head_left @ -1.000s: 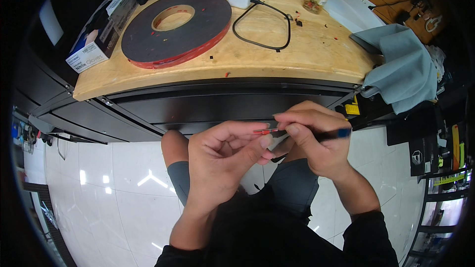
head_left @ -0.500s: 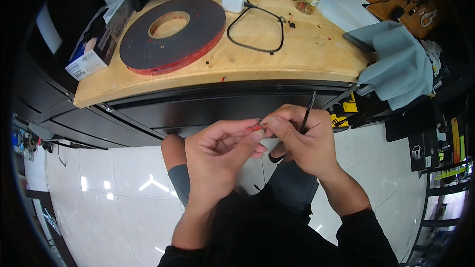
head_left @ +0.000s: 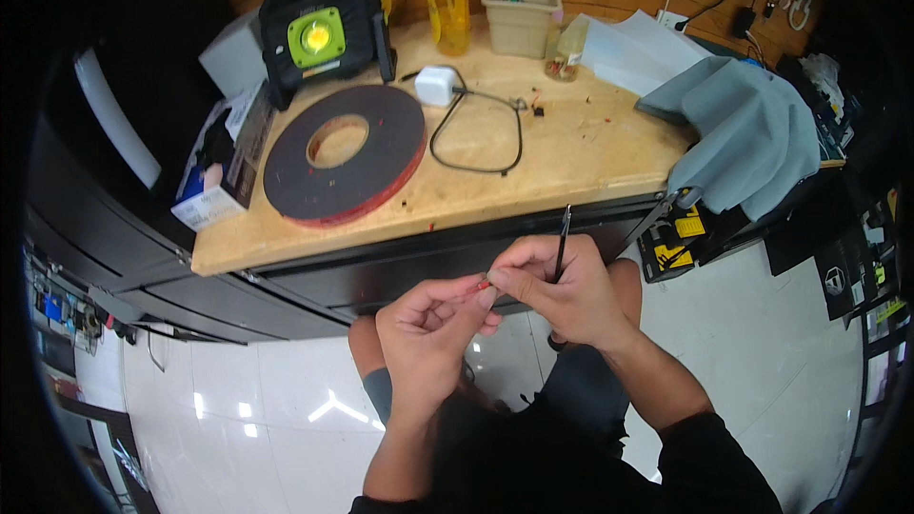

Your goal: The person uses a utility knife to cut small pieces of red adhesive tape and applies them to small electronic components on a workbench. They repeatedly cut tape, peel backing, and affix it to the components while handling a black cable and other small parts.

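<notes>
My left hand (head_left: 424, 326) and my right hand (head_left: 569, 297) meet in front of the bench, above my lap. A tiny red piece (head_left: 483, 285) is pinched between the left thumb and fingers; its exact kind is too small to make out. The right thumb and forefinger are closed at its other end, touching or gripping it, and their tips hide that part. Tucked in the right hand is a slim black tool (head_left: 562, 249) with a shiny narrow end, pointing up past the fingers.
On the wooden bench (head_left: 466, 198) lie a big roll of black-and-red tape (head_left: 390, 176) and a white charger (head_left: 436, 86) with a looped black cable. A lit work lamp (head_left: 319, 38), glove box (head_left: 214, 186), beige bin (head_left: 522, 24) and grey cloth (head_left: 738, 128) surround them.
The view has tilted upward, so more of the bench's back shows. Both hands keep their pinch together around the red piece, with the slim tool still in the right hand.
</notes>
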Tool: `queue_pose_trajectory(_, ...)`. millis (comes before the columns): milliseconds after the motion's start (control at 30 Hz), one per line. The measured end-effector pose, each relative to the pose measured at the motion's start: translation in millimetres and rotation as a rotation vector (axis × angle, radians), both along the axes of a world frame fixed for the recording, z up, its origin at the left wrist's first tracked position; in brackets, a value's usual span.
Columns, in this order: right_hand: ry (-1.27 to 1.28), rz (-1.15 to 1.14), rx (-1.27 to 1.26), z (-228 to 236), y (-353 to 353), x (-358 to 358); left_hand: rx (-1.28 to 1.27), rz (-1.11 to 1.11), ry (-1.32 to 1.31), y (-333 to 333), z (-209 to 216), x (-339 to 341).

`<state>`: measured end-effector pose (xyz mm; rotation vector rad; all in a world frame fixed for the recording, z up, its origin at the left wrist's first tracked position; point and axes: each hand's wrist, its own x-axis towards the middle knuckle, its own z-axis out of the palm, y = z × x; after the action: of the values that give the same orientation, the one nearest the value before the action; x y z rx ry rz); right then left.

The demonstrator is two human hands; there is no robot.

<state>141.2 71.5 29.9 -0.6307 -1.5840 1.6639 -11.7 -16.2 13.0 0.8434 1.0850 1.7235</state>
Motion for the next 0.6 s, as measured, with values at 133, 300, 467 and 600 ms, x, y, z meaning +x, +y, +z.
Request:
queue_pose_trajectory(133,0.093,-0.024,-0.018,-2.1,10.5,3.7,0.028,-0.041,0.030,15.0,12.1,0.8)
queue_pose_trajectory(300,-0.016,-0.141,0.092,2.5,39.5,25.0,-0.032,-0.092,0.215,38.2,43.2,4.0)
queue_pose_trajectory(467,-0.003,-0.543,0.241,41.0,102.1,64.6,0.248,0.065,0.744,117.1,132.1,-25.1)
queue_pose_trajectory(600,0.195,-0.761,0.427,34.4,147.6,73.0,0.239,-0.032,1.336,222.6,193.2,-8.9)
